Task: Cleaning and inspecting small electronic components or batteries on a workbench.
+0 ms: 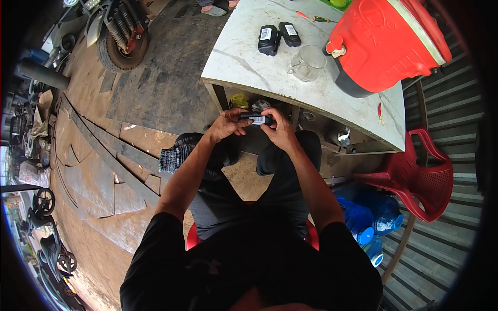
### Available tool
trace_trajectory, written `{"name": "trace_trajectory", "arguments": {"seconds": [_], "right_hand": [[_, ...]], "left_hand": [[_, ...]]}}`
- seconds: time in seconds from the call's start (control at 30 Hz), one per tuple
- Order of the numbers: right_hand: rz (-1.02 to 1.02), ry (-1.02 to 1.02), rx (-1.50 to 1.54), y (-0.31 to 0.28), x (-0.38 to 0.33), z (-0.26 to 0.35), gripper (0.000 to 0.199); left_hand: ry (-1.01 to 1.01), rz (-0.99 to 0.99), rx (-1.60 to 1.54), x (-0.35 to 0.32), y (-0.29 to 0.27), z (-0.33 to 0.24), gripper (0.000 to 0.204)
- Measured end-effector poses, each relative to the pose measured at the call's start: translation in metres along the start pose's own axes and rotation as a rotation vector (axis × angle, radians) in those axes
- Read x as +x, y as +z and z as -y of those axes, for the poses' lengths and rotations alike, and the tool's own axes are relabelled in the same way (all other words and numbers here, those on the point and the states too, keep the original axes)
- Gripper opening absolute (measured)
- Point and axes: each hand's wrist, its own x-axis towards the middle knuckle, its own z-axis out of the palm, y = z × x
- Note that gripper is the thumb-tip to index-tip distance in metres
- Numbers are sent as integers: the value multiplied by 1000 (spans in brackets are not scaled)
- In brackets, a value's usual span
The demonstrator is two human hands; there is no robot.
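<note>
Between my two hands, in front of the table's near edge, is a small black plastic case (256, 118) with a white label facing up. My left hand (228, 125) grips its left end, thumb along the near side. At the right end, the fingers and thumb of my right hand (280, 129) close on it. Two similar black cases (268, 40) with white labels lie on the white tabletop (236, 59), side by side. A clear glass mug (307, 64) stands to their right.
A big red drink cooler (386, 44) fills the table's right side. A screwdriver (322, 19) lies at the back, and a red-handled tool (380, 111) near the right edge. Red plastic chair (415, 173) and blue water jugs (365, 220) stand at right; a motorbike wheel (123, 49) is far left.
</note>
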Motion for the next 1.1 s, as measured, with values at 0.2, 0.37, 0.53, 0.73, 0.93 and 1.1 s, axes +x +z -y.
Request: {"name": "trace_trajectory", "arguments": {"seconds": [0.2, 0.37, 0.53, 0.73, 0.93, 1.1], "right_hand": [[31, -5, -15, -2, 1, -2, 33], [18, -47, 48, 3, 2, 0, 34], [-25, -154, -12, 3, 3, -16, 36], [-19, 6, -21, 2, 2, -19, 31], [19, 37, -16, 4, -3, -17, 31], [40, 34, -58, 3, -5, -10, 32]], "left_hand": [[-22, 21, -6, 1, 2, 0, 40], [-34, 33, -49, -3, -1, 0, 40], [-34, 25, -27, 2, 3, -4, 44], [166, 18, 299, -12, 13, -23, 73], [383, -80, 298, -6, 6, 2, 40], [393, -23, 314, -10, 5, 7, 30]]}}
